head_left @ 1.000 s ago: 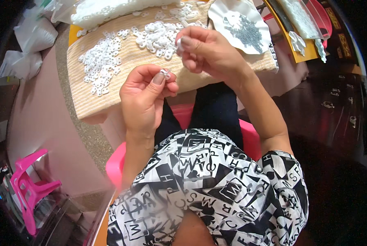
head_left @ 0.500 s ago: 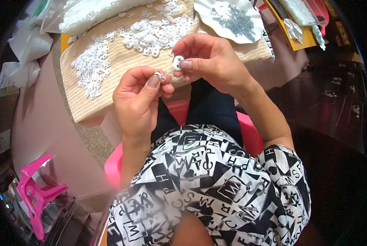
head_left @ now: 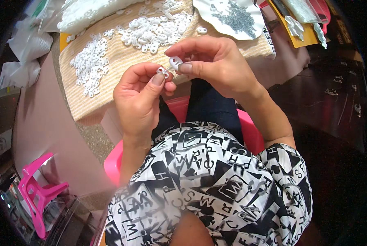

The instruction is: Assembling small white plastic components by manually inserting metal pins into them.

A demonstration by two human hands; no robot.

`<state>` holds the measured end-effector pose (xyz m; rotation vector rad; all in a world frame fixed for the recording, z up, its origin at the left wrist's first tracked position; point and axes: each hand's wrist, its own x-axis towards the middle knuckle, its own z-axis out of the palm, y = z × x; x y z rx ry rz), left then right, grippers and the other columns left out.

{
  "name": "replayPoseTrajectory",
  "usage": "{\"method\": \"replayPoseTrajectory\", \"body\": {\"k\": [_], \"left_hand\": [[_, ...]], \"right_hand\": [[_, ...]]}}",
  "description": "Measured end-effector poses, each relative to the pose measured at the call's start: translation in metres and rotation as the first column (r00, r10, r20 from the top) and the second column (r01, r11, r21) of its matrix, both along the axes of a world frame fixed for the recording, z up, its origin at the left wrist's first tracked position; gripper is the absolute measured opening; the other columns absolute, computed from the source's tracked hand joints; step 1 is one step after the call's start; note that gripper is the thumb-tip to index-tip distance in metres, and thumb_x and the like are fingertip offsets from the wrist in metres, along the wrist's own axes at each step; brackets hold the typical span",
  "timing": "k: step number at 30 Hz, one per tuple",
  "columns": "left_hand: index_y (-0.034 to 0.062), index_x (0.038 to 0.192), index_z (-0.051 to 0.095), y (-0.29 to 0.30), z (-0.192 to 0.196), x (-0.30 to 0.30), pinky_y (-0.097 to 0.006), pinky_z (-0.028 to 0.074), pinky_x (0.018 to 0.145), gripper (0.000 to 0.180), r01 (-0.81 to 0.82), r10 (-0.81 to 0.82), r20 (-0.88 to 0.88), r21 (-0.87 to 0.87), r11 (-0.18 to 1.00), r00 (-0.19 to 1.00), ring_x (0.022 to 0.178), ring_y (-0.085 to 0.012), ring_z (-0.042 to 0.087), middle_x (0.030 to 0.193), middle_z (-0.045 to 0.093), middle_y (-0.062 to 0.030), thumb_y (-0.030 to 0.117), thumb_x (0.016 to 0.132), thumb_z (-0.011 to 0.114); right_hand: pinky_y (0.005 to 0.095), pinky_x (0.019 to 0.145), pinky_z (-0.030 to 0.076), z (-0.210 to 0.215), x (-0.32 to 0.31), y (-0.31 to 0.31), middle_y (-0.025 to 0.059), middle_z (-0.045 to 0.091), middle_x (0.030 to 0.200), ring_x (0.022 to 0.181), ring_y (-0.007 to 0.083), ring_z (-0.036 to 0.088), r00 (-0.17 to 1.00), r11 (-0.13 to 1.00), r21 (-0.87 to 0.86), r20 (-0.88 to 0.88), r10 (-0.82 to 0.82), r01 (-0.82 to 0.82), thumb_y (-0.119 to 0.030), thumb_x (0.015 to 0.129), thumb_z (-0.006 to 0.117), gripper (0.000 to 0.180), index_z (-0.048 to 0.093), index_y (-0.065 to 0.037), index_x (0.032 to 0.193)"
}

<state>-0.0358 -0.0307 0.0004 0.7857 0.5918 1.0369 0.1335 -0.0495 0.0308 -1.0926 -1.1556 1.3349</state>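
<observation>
My left hand (head_left: 137, 96) pinches a small white plastic piece with holes (head_left: 163, 72) between thumb and forefinger. Just to its right, my right hand (head_left: 218, 61) grips a larger white oval plastic piece with two holes (head_left: 175, 62), held tilted. The two pieces are close but apart, above the near edge of a yellow striped cloth (head_left: 77, 107). On that cloth lie a heap of white oval pieces (head_left: 150, 33) and, further left, a spread of smaller flat white pieces (head_left: 89, 63). One oval piece (head_left: 201, 30) lies alone beyond my right hand.
A white scalloped plate (head_left: 202, 11) with many small dark grey screw-like parts (head_left: 238, 22) stands at the far right of the cloth. A clear bag of white pieces (head_left: 93, 15) lies at the back left. A pink stool (head_left: 38, 190) stands at lower left.
My right hand has shifted slightly left and tipped its oval piece over. In my left hand the small piece has turned and rises further above the thumb, its holes showing.
</observation>
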Motion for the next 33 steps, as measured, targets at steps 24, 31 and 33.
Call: {"method": "replayPoseTrajectory", "body": {"k": [24, 31, 33], "left_hand": [[-0.0052, 0.094, 0.056, -0.006, 0.003, -0.001, -0.021, 0.049, 0.061, 0.017, -0.06, 0.074, -0.113, 0.126, 0.99, 0.991, 0.066, -0.0115, 0.058, 0.08, 0.061, -0.0093, -0.002, 0.078, 0.06], [-0.0055, 0.099, 0.055, -0.004, -0.003, -0.002, -0.021, 0.048, 0.064, 0.024, -0.001, 0.001, 0.004, 0.162, 0.987, 1.0, 0.073, -0.0129, 0.058, 0.086, 0.06, -0.0106, 0.0, 0.076, 0.063], [-0.006, 0.104, 0.054, -0.004, -0.004, -0.001, -0.021, 0.047, 0.067, 0.029, -0.01, 0.013, -0.015, 0.172, 0.985, 1.0, 0.077, -0.0129, 0.057, 0.089, 0.06, -0.0102, 0.001, 0.076, 0.063]], "right_hand": [[0.0199, 0.058, 0.049, 0.004, -0.014, -0.007, 0.0066, 0.061, 0.073, 0.062, 0.01, 0.059, 0.998, 1.0, -0.028, -0.061, 0.007, -0.008, 0.002, 0.077, 0.059, 0.015, 0.059, 0.004, 0.092], [0.0187, 0.051, 0.047, 0.004, -0.014, -0.009, 0.0057, 0.061, 0.071, 0.06, 0.0084, 0.058, 0.99, 0.995, -0.104, -0.141, -0.019, 0.004, -0.002, 0.079, 0.058, 0.01, 0.059, 0.002, 0.088], [0.0182, 0.047, 0.043, 0.004, -0.013, -0.007, 0.0039, 0.059, 0.067, 0.056, 0.0073, 0.055, 0.985, 0.993, -0.108, -0.169, 0.027, -0.046, -0.003, 0.078, 0.059, 0.007, 0.058, 0.002, 0.083]]}}
